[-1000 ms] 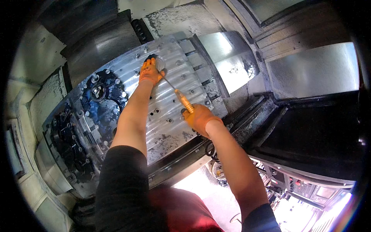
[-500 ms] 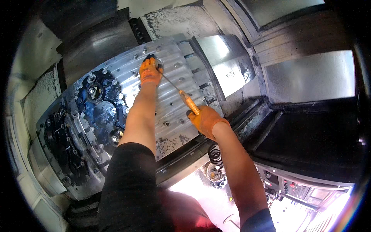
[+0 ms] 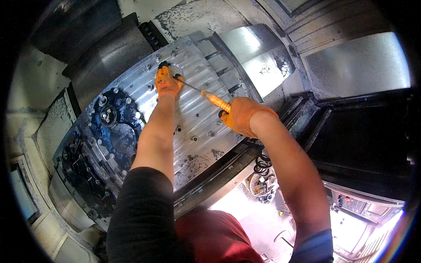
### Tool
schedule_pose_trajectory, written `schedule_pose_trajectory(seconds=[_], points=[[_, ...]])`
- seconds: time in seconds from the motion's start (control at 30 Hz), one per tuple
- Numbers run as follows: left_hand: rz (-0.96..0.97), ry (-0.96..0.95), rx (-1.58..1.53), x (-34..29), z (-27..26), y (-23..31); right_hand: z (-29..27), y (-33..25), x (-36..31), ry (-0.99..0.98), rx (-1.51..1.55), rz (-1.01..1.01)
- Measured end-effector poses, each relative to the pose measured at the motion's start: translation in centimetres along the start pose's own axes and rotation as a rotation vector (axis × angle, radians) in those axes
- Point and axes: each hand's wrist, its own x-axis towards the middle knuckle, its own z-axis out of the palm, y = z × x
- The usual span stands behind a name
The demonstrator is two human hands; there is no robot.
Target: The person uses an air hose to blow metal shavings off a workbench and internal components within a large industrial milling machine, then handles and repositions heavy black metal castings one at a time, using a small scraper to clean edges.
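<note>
My left hand (image 3: 168, 82), in an orange work glove with dark fingertips, lies on a ribbed metal plate (image 3: 188, 114). Its fingers stretch forward and its thumb stands out to the right, beside a round outline in the plate. In my right hand (image 3: 243, 116), also gloved in orange, is a tool with an orange handle (image 3: 215, 101) and a thin metal shaft. The shaft slants up and left to my left thumb; its tip is hidden there, so I cannot tell the exact kind. Several bolts (image 3: 194, 138) stick out of the plate.
Left of my left forearm is a dark, oily casting (image 3: 123, 136) with round openings and bolts. A black coiled hose (image 3: 263, 164) hangs by a container of small parts (image 3: 263, 184). A control panel (image 3: 359, 206) stands at lower right; grey machine walls surround the plate.
My right hand has moved right and slightly up with the tool, whose shaft now lies flatter. My left hand stays at the same spot on the plate. The whole view has shifted a little.
</note>
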Motion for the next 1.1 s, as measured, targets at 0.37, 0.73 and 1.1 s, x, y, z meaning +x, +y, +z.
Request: schedule_pose_trajectory(seconds=[0.37, 0.73, 1.1], points=[[0.08, 0.039, 0.124, 0.0, 1.5, -0.5, -3.3, -2.3, 1.6, -0.08, -0.162, 0.067], [0.075, 0.065, 0.106, -0.1, 1.1, -0.4, -2.9, -5.0, 0.8, -0.047, -0.19, 0.095], [0.057, 0.031, 0.038, -0.3, 0.3, -0.1, -4.7, -5.1, 0.5, -0.021, -0.261, 0.017]])
